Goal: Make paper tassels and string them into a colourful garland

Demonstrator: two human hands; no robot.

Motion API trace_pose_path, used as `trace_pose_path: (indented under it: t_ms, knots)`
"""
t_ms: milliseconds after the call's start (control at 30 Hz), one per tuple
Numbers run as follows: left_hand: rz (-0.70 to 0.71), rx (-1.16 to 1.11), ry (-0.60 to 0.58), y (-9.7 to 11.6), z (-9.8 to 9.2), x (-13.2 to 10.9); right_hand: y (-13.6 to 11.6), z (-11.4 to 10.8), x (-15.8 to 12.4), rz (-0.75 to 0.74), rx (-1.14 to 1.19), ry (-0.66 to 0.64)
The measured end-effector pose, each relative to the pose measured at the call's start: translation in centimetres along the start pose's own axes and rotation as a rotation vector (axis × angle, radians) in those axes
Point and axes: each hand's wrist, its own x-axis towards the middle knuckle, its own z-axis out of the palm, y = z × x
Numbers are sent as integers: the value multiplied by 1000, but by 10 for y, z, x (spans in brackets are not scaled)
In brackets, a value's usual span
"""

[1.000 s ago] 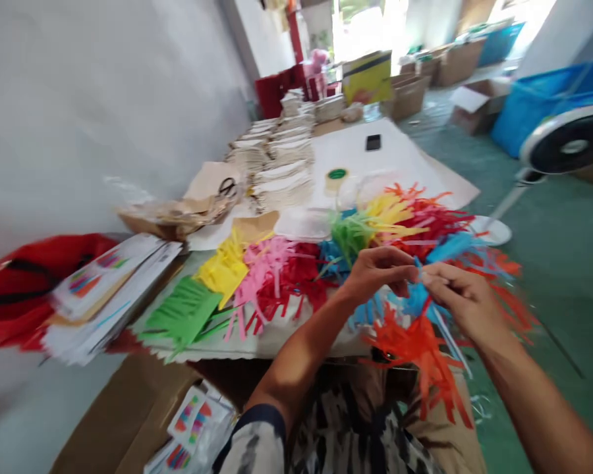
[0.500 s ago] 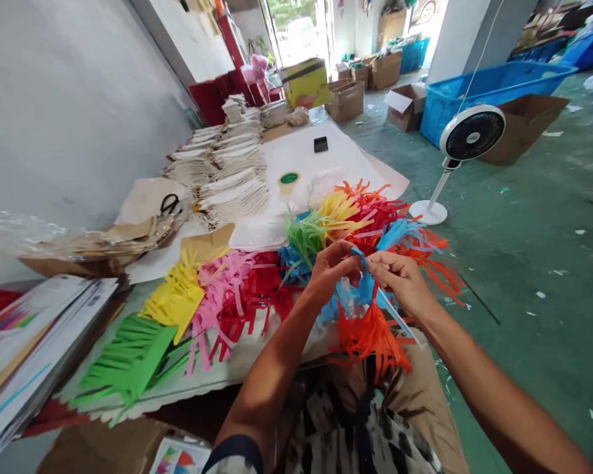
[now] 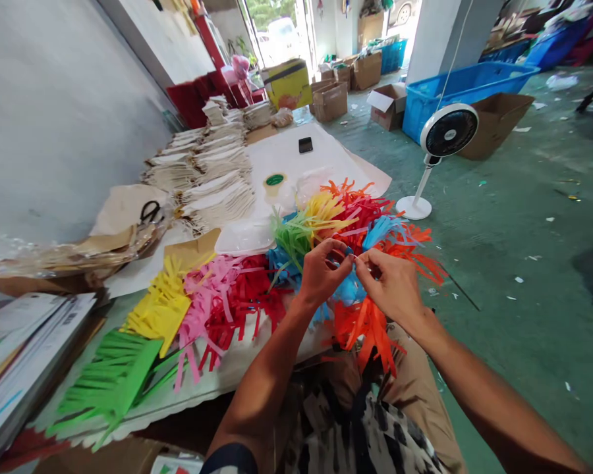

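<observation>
My left hand (image 3: 325,268) is closed in a pinch on a blue paper tassel (image 3: 348,289), whose twisted blue tip shows at the fingertips. My right hand (image 3: 393,280) meets it there, thumb and forefinger pressed together; what lies between them is too small to make out. Below the hands, an orange paper tassel (image 3: 370,329) hangs over the table edge by my lap. Just beyond them is a pile of fringed strips: light green (image 3: 294,236), pale yellow (image 3: 326,210), red (image 3: 363,214) and light blue (image 3: 388,229).
Green (image 3: 109,378), yellow (image 3: 161,303), pink (image 3: 212,283) and red fringes (image 3: 247,303) lie to the left. Behind are a white tray (image 3: 244,236), tape roll (image 3: 275,183), phone (image 3: 305,145), scissors (image 3: 151,212) and stacked bundles (image 3: 217,197). A fan (image 3: 427,161) stands right of the table.
The blue strip between my hands has gone from sight except for its tip, and the long pale strip below my right hand no longer shows. My view has turned slightly right.
</observation>
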Motion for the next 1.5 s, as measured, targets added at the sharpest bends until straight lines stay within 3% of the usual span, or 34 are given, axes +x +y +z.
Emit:
trace_pose_path:
  t_ms: [433, 833, 1033, 1167, 1267, 1500]
  knots:
    - [10, 15, -43, -5, 8, 1, 7, 2, -1, 135, -219, 5]
    - [86, 73, -81, -10, 11, -1, 15, 2, -5, 99, -295, -19]
    - [137, 74, -208, -2, 4, -2, 20, -1, -6, 50, -308, -45]
    - [178, 60, -196, 0, 3, -2, 19, -2, -5, 61, -308, -58]
    - [169, 85, -145, -3, 6, -1, 18, -2, -5, 66, -245, -57]
    - [193, 280, -106, -7, 11, -8, 22, 0, -3, 49, 171, 12]
